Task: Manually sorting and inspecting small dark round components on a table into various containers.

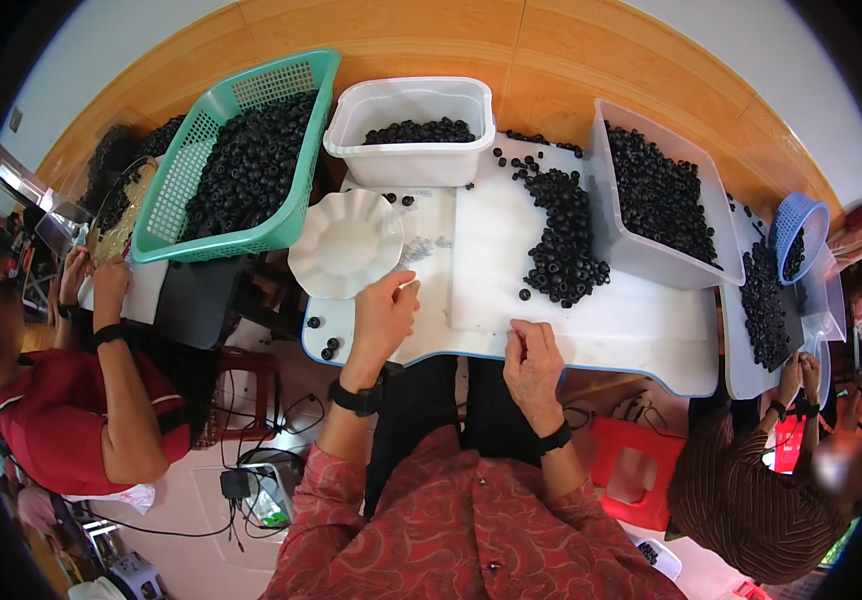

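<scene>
My left hand [386, 318] is closed, fingers curled together, at the near right edge of a white scalloped dish [345, 245]. Whatever may lie between those fingers is too small or hidden to make out. At the front edge of a white board [486, 270] rests my right hand [534, 368], its fingers curled into a pinch; their contents are hidden too. Beyond it, a loose heap of small black ring-like pieces [563, 245] lies on the board. A few single black pieces [330, 349] sit near the table's left front corner.
Behind stand a green basket [166, 215] and a white tub [411, 165], both holding black pieces. A translucent bin [666, 265] of them stands right. Co-workers sit on both sides: a red-shirted person [81, 420] left, another in a striped top [751, 490] right, beside a red stool [636, 470].
</scene>
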`<state>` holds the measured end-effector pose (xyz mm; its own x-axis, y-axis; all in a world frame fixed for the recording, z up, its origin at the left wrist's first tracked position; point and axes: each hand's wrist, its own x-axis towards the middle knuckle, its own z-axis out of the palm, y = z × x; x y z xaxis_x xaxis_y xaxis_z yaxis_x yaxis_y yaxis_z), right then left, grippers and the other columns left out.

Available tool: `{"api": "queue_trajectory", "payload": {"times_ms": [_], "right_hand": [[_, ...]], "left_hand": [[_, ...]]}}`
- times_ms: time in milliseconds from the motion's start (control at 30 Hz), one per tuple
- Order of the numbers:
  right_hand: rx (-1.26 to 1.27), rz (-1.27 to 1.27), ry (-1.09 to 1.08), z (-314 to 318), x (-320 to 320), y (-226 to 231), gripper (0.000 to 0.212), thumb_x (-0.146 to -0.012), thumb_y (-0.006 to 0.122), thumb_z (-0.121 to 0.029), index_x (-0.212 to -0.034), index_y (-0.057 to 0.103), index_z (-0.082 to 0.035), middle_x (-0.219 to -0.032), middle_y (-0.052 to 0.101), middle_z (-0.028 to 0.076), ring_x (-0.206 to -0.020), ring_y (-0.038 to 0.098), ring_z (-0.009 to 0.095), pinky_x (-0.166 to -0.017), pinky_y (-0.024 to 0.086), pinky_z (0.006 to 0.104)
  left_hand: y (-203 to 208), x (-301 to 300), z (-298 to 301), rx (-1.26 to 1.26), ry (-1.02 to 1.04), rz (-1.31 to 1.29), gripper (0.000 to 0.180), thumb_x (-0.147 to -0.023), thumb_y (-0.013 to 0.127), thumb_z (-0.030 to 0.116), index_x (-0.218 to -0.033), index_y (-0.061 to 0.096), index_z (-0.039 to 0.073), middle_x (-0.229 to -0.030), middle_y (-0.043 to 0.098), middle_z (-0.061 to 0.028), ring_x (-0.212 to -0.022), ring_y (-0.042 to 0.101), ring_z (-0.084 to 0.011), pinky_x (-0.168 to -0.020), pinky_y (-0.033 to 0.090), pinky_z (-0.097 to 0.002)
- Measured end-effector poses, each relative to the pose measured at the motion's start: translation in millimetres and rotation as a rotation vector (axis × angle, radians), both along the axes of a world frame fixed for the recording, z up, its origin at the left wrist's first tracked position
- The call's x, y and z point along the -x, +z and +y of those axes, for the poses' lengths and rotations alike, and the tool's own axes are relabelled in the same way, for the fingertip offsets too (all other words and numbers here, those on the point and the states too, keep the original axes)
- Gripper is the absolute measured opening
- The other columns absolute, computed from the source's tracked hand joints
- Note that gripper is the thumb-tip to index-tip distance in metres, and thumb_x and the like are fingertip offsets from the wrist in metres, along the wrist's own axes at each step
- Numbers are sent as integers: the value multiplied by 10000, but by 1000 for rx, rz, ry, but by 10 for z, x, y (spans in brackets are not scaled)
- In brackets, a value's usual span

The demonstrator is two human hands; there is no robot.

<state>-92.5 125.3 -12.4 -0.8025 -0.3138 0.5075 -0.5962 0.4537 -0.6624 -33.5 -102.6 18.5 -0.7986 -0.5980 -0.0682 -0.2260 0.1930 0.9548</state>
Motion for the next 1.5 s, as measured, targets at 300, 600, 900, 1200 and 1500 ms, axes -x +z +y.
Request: {"api": "queue_trajectory", "payload": {"times_ms": [300, 600, 900, 1200, 1500], "right_hand": [[-18, 19, -2, -9, 3, 11, 173, -821, 634, 35, -980, 638, -34, -843, 593, 121, -646, 599, 274, -573, 486, 356], [6, 15, -5, -8, 6, 1, 185, -810, 634, 44, -980, 639, -31, -847, 596, 126, -648, 601, 281, -571, 485, 355], [7, 14, 4, 12, 13, 5, 190, -804, 637, 49, -977, 645, -29, -852, 598, 120, -645, 602, 273, -570, 488, 347], [17, 47, 13, 1, 19, 22, 199, -810, 629, 80, -987, 636, -11, -833, 592, 134, -641, 599, 257, -565, 481, 332], [5, 68, 12, 0, 23, 6, 200, -810, 632, 81, -987, 637, -11, -839, 597, 135, -640, 598, 261, -565, 479, 334]], "left_hand": [[-100, -152, 150, 486, 59, -170, 450, -854, 660, 158, -1235, 537, -47, -701, 661, -217, -684, 648, -418, -630, 488, -501], [-177, -92, 177, 508, 85, -79, 295, -820, 676, 92, -1082, 651, -43, -732, 660, -169, -658, 645, -334, -619, 495, -410], [63, 171, 114, 675, -43, 70, 254, -778, 619, -50, -1023, 682, -21, -914, 634, -198, -807, 626, -364, -707, 497, -407], [-57, -51, 331, 538, -167, -11, 301, -773, 643, -29, -1060, 704, 39, -878, 586, -158, -741, 601, -309, -681, 487, -378], [-110, 44, 390, 637, -145, -58, 261, -804, 647, 68, -1056, 713, 88, -906, 570, -145, -765, 601, -307, -671, 487, -395]]}}
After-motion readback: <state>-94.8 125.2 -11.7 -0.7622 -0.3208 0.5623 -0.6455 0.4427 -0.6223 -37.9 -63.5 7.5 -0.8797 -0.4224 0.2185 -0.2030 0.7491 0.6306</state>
